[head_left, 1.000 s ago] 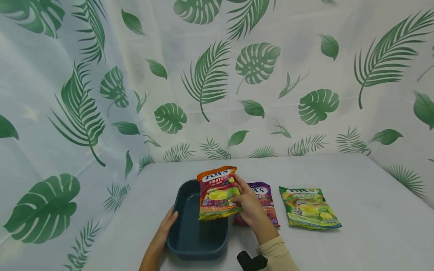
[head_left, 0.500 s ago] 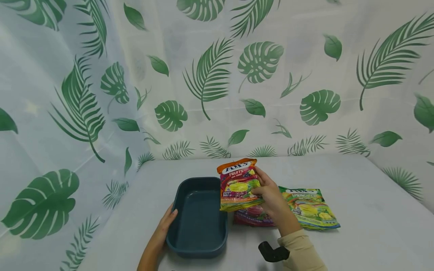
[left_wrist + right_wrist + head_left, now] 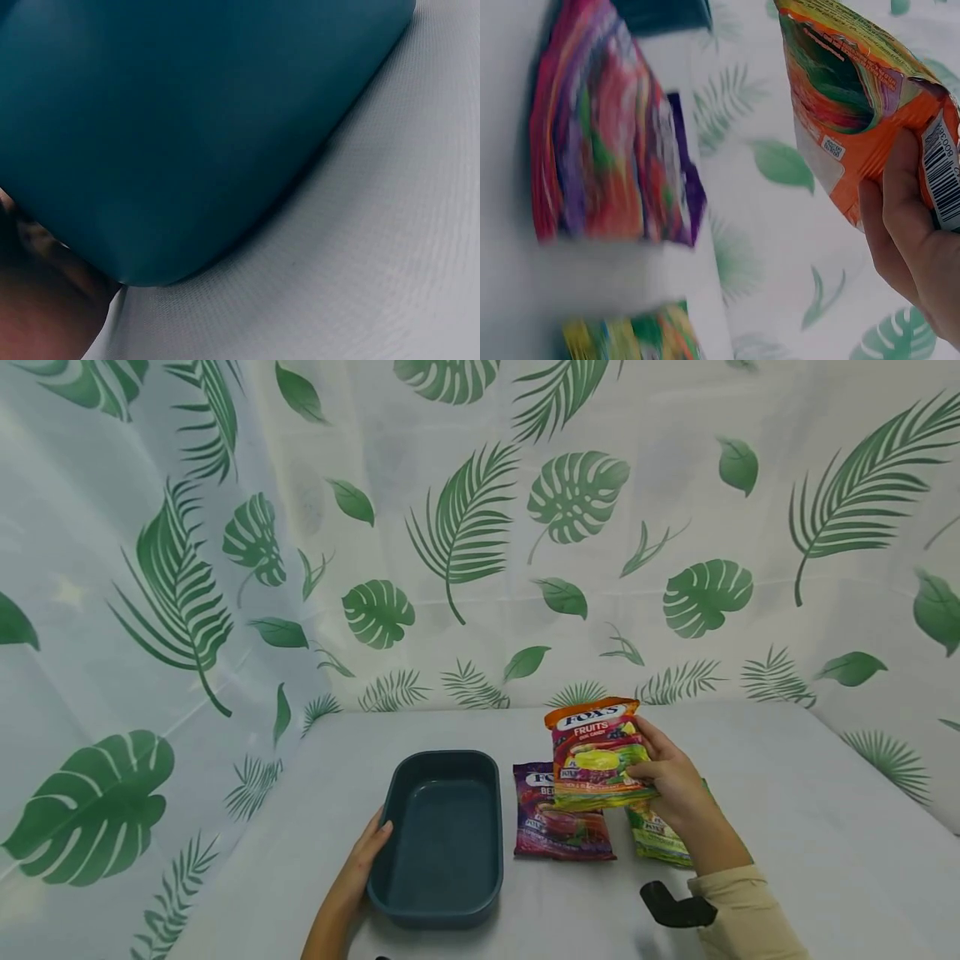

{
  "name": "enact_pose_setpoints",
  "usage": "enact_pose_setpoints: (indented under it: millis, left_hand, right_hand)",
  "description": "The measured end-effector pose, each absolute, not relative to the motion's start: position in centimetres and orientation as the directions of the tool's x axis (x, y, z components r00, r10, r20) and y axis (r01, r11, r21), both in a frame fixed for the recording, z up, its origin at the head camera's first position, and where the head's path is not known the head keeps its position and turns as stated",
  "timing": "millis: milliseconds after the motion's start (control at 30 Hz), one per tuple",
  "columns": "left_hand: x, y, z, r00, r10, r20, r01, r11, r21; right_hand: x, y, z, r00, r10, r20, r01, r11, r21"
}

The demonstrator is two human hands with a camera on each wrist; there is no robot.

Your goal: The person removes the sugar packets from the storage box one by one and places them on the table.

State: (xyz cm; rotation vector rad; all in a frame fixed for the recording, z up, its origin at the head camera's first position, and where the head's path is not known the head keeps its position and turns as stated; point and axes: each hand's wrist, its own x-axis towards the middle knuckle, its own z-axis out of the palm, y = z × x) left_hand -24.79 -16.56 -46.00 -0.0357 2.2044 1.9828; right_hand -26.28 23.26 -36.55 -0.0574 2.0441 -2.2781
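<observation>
My right hand (image 3: pixel 671 781) pinches the right edge of an orange-topped Fox's Fruits candy bag (image 3: pixel 596 756), held up in the air with its front toward me. In the right wrist view the bag's orange back (image 3: pixel 840 97), with a barcode, shows above the fingers. Below and behind it, a purple Fox's candy bag (image 3: pixel 558 839) lies on the table, partly covered. A green Fox's candy bag (image 3: pixel 656 839) lies farther right, mostly hidden by my right hand and forearm. My left hand (image 3: pixel 360 864) rests against the left side of a dark teal plastic bin (image 3: pixel 491 893), which holds nothing.
A white cloth covers the table (image 3: pixel 817 827). Behind and to the left hangs a white curtain (image 3: pixel 480 652) printed with green leaves. A black camera mount (image 3: pixel 678 906) sticks out from my right wrist.
My right hand has carried the Fruits candy bag rightward from over the bin to above the purple and green bags. The left hand stays at the bin.
</observation>
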Motion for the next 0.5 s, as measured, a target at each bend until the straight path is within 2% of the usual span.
enact_pose_setpoints:
  millis: [500]
  left_hand:
    - [-24.6, -16.3, -46.4, -0.983, 0.124, -0.136, -0.121, 0.122, 0.985]
  right_hand:
    - [-25.2, 33.7, -38.4, -0.998, 0.030, -0.050, 0.049, -0.006, -0.999]
